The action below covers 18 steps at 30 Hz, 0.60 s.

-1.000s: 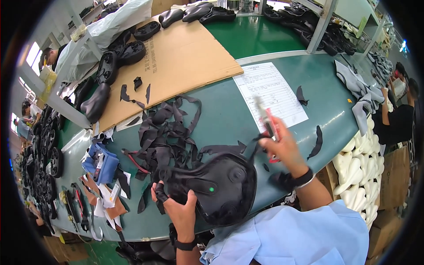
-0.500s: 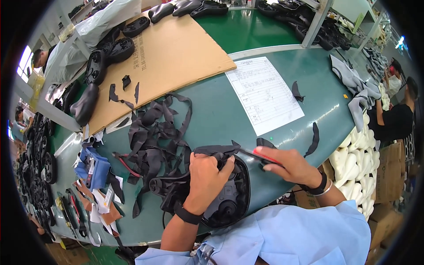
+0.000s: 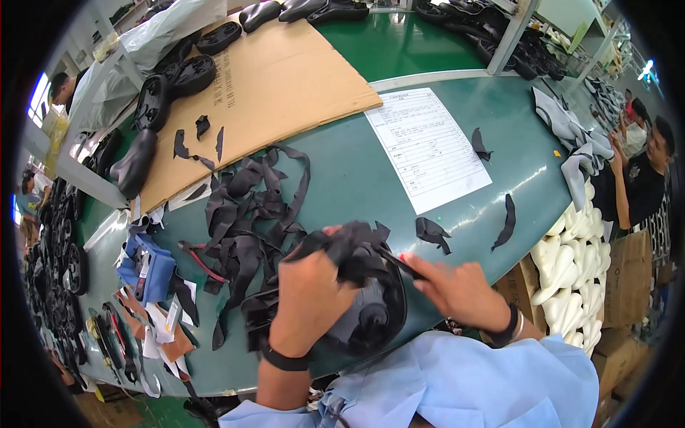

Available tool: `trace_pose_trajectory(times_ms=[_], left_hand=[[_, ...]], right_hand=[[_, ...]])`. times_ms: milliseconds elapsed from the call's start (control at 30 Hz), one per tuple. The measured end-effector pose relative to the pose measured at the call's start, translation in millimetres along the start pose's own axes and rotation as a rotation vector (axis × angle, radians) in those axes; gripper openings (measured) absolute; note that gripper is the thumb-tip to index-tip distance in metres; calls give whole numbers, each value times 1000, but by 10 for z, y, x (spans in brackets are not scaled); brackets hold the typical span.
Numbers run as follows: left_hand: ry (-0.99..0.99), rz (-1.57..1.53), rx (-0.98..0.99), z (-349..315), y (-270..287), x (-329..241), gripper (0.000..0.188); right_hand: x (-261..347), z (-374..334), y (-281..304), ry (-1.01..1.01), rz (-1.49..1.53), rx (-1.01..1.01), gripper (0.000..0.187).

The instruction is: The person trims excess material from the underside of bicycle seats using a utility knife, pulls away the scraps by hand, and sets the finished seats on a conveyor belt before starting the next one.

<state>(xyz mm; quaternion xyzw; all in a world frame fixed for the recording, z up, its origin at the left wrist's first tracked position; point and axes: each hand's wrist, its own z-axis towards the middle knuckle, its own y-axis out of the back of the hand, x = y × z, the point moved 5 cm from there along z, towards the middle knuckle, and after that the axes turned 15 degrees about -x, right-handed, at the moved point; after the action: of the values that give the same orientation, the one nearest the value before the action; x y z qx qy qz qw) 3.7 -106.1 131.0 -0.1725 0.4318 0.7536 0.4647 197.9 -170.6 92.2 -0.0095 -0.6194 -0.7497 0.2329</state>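
A black helmet shell (image 3: 371, 314) lies on the green table (image 3: 357, 178) right in front of me. My left hand (image 3: 308, 292) grips a black fabric strap piece (image 3: 353, 242) at the shell's top edge. My right hand (image 3: 460, 289) holds a thin dark tool with a red end (image 3: 401, 264), its tip against the same strap. A pile of black straps and offcuts (image 3: 246, 207) sits just left of the helmet shell.
A white printed sheet (image 3: 428, 146) and loose black scraps (image 3: 506, 221) lie to the right. Brown cardboard (image 3: 271, 85) with black helmet shells (image 3: 153, 107) is at the back left. A blue box (image 3: 146, 267) and tools sit at the left. White foam parts (image 3: 564, 264) and people are at the right.
My right hand came down from above the paper to the helmet shell with the tool. My left hand moved up from the shell's lower left rim onto its top and grasped the strap.
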Motion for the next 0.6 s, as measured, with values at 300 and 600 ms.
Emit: trace_pose_trajectory(times_ms=[300,600], left_hand=[[349,14,-573,10,134,793,19],[1008,-756,-319,-838,175,585,45]], right_hand=[[221,9,83,100,-93,120,50],[-232,1102,124,488,-143,186,42]])
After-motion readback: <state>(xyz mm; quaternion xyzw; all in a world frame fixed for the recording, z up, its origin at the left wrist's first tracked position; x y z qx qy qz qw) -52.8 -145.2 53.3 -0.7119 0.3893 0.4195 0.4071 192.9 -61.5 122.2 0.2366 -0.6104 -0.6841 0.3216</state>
